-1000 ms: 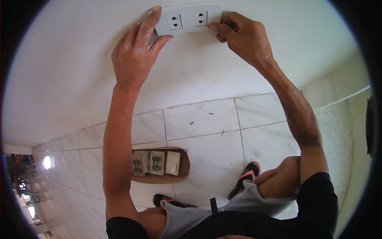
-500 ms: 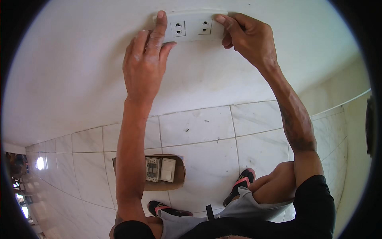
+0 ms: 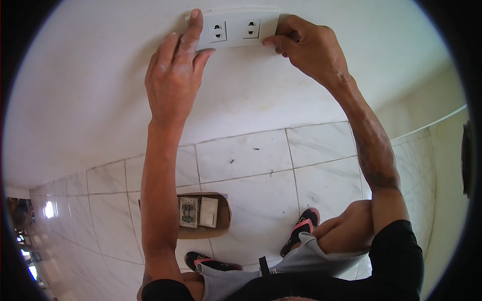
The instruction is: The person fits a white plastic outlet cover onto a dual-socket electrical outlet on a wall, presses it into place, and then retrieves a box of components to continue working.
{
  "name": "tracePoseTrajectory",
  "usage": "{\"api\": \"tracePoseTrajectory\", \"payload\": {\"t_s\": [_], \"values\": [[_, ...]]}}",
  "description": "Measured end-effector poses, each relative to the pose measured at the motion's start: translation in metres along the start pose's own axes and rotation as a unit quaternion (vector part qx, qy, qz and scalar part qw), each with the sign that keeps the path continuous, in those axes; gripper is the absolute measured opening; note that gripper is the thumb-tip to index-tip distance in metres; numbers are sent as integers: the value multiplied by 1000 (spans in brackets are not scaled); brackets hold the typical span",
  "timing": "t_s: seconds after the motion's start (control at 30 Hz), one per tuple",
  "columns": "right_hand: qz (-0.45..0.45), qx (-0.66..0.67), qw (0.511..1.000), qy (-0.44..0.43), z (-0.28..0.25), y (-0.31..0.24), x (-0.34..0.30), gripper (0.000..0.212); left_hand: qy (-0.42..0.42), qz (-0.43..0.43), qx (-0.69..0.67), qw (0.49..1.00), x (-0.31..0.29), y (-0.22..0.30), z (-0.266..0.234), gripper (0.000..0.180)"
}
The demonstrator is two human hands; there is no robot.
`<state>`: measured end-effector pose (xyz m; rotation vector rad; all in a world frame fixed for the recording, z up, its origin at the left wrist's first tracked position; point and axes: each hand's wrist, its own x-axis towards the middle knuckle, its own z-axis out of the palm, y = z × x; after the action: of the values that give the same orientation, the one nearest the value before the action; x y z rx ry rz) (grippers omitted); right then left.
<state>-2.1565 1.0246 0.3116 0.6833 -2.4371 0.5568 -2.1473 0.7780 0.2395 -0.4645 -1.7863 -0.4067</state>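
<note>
A white double wall outlet [image 3: 234, 34] with two socket inserts sits against the white wall at the top of the view. My left hand [image 3: 173, 75], whitish dust on its fingers, holds the outlet's left end. Its index finger lies up over the face and its thumb touches the lower edge. At the other end my right hand [image 3: 316, 52] grips the lower right corner, thumb underneath and curled fingers at the side edge. The backs of those fingers are partly hidden. Whether the outlet lies fully flat on the wall cannot be seen.
On the tiled floor [image 3: 246, 210] below stands an open cardboard box [image 3: 223, 220] holding a white switch plate [image 3: 208, 212] and an outlet piece with its back showing [image 3: 189, 212]. Small dark scraps [image 3: 256, 149] lie near the wall's foot. My sandalled feet [image 3: 301, 231] are close by.
My right thumb has slid from the outlet's front face near its upper right down to the lower right corner. My left hand keeps its hold. The whole view has shifted slightly.
</note>
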Motion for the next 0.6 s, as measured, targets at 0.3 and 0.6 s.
{"api": "tracePoseTrajectory", "payload": {"t_s": [0.3,0.6], "values": [[107,71,992,23,-26,-16,16,27,-35,-46,11,998,2,6,-5,75],[44,-25,996,74,-13,-38,14,26,34,-209,-126,969,-6,16,-1,55]]}}
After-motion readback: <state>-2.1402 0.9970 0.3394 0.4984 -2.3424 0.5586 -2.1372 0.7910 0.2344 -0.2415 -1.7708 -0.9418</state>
